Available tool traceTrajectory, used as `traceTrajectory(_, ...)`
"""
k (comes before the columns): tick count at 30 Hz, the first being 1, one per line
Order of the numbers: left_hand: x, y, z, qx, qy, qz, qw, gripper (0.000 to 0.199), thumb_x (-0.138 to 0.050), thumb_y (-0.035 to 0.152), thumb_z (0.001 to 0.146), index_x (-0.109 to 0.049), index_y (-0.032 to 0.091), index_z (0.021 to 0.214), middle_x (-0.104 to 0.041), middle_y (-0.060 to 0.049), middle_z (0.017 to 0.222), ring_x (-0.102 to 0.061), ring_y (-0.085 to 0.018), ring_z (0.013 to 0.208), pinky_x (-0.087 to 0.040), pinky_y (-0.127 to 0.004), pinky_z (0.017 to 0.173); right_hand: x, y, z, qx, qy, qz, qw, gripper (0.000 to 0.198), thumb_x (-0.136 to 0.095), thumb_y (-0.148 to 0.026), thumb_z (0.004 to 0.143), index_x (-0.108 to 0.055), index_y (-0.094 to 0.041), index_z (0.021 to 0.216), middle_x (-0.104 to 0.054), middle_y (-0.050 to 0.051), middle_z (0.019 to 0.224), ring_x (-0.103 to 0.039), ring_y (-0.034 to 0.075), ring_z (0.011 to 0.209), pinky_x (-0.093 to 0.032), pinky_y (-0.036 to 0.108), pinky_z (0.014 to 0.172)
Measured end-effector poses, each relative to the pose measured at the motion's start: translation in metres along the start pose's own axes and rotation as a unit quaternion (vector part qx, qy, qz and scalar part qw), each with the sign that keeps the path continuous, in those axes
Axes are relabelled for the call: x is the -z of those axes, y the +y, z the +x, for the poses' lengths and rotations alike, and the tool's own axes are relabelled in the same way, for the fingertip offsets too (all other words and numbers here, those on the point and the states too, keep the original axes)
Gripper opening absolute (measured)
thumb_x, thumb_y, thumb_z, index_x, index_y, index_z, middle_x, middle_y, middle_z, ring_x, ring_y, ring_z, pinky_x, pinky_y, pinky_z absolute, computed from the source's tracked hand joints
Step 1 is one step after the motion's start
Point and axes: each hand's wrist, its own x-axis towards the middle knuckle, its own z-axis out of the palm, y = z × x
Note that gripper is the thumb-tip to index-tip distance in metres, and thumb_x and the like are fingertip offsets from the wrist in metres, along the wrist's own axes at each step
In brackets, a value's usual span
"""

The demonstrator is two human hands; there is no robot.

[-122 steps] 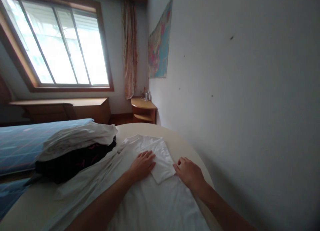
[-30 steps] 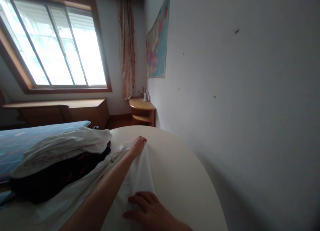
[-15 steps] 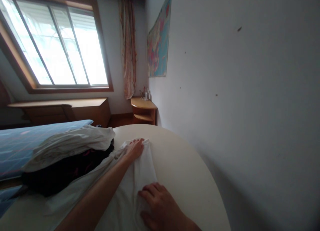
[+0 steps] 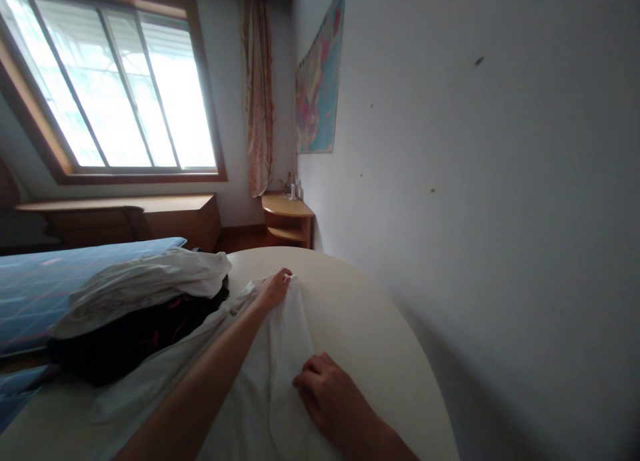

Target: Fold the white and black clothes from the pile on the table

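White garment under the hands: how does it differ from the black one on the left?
The white garment looks plain; the black garment has pinkish markings. The white garment is laid out under the left hand and right hand; the black garment is heaped beneath pale cloth. Both are fabric.

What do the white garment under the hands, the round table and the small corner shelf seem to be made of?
White garment: soft, matte fabric, perhaps cotton, judging by its loose creases. Round table: smooth, cream, hard-looking top, possibly laminate or painted board; the look leaves it open. Corner shelf: probably wood or veneer, given its warm brown colour and faint gloss.
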Motion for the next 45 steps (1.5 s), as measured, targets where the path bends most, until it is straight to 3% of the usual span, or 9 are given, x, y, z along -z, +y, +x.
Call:
traceTrajectory(6, -0.013, 0.008, 0.015, -0.022, 0.013, 0.030, 0.999, 0.028, -0.053, 0.022, 0.092, -0.068, 0.026, 0.116, -0.073, -0.003, 0.101, -0.065, -0.019, 0.094, -0.046, -0.030, 0.088, -0.001, -0.001, 0.001, -0.001, 0.000, -0.022, 1.000, 0.022, -0.054, -0.013, 0.092, -0.073, -0.022, 0.099, -0.067, 0.004, 0.104, -0.057, 0.019, 0.102, -0.043, 0.027, 0.093)
traceTrajectory(15, -0.020, 0.001, 0.029, 0.015, 0.025, 0.057, 0.998, 0.028, -0.049, 0.021, 0.094, -0.074, 0.021, 0.106, -0.073, -0.008, 0.114, -0.064, -0.024, 0.108, -0.046, -0.034, 0.093, -0.004, -0.002, 0.004, -0.021, -0.029, -0.047, 0.998, 0.019, -0.056, -0.016, 0.089, -0.070, -0.023, 0.099, -0.067, 0.004, 0.104, -0.057, 0.021, 0.102, -0.042, 0.031, 0.092)
traceTrajectory(23, -0.017, 0.005, 0.019, -0.018, 0.016, 0.088, 0.996, 0.034, -0.046, 0.018, 0.095, -0.067, 0.026, 0.120, -0.068, -0.004, 0.126, -0.061, -0.020, 0.115, -0.040, -0.032, 0.101, -0.005, -0.004, 0.003, -0.022, -0.024, -0.055, 0.998, 0.020, -0.055, -0.018, 0.088, -0.068, -0.023, 0.101, -0.066, 0.005, 0.107, -0.056, 0.022, 0.103, -0.041, 0.034, 0.090)
traceTrajectory(27, -0.013, 0.013, 0.020, 0.009, 0.022, 0.111, 0.993, 0.029, -0.052, 0.038, 0.095, -0.066, 0.024, 0.116, -0.072, -0.007, 0.115, -0.064, -0.024, 0.109, -0.041, -0.036, 0.096, -0.005, -0.007, 0.003, -0.021, -0.026, -0.060, 0.998, 0.021, -0.054, -0.016, 0.087, -0.068, -0.022, 0.102, -0.067, 0.006, 0.107, -0.057, 0.023, 0.104, -0.041, 0.034, 0.089)
traceTrajectory(31, -0.012, 0.022, 0.022, 0.021, 0.020, 0.141, 0.990, 0.032, -0.057, 0.045, 0.092, -0.065, 0.024, 0.115, -0.074, -0.007, 0.109, -0.066, -0.025, 0.106, -0.040, -0.039, 0.097, -0.012, -0.007, 0.002, -0.015, -0.021, -0.064, 0.998, 0.019, -0.056, -0.018, 0.086, -0.069, -0.023, 0.100, -0.068, 0.005, 0.105, -0.059, 0.023, 0.102, -0.042, 0.035, 0.088)
traceTrajectory(37, -0.013, 0.038, 0.027, -0.002, -0.011, 0.188, 0.982, 0.019, -0.063, 0.037, 0.090, -0.072, 0.021, 0.096, -0.074, -0.007, 0.104, -0.066, -0.025, 0.104, -0.040, -0.043, 0.100, -0.021, -0.001, 0.005, 0.018, -0.030, -0.085, 0.996, 0.016, -0.057, -0.024, 0.088, -0.070, -0.022, 0.099, -0.071, 0.006, 0.102, -0.061, 0.024, 0.100, -0.043, 0.036, 0.087)
traceTrajectory(43, -0.014, 0.038, 0.029, 0.004, -0.020, 0.220, 0.975, 0.032, -0.060, 0.038, 0.096, -0.061, 0.016, 0.119, -0.063, -0.009, 0.121, -0.063, -0.023, 0.106, -0.053, -0.046, 0.092, -0.020, -0.001, 0.006, 0.023, -0.031, -0.091, 0.995, 0.016, -0.059, -0.024, 0.087, -0.070, -0.022, 0.098, -0.071, 0.006, 0.100, -0.062, 0.024, 0.099, -0.044, 0.036, 0.086)
traceTrajectory(45, -0.014, 0.034, 0.029, 0.009, -0.011, 0.223, 0.975, 0.032, -0.060, 0.039, 0.096, -0.061, 0.016, 0.119, -0.063, -0.009, 0.120, -0.063, -0.023, 0.106, -0.052, -0.046, 0.093, -0.019, -0.003, 0.006, 0.019, -0.030, -0.088, 0.995, 0.016, -0.059, -0.023, 0.086, -0.070, -0.021, 0.098, -0.071, 0.006, 0.100, -0.062, 0.024, 0.099, -0.043, 0.036, 0.086)
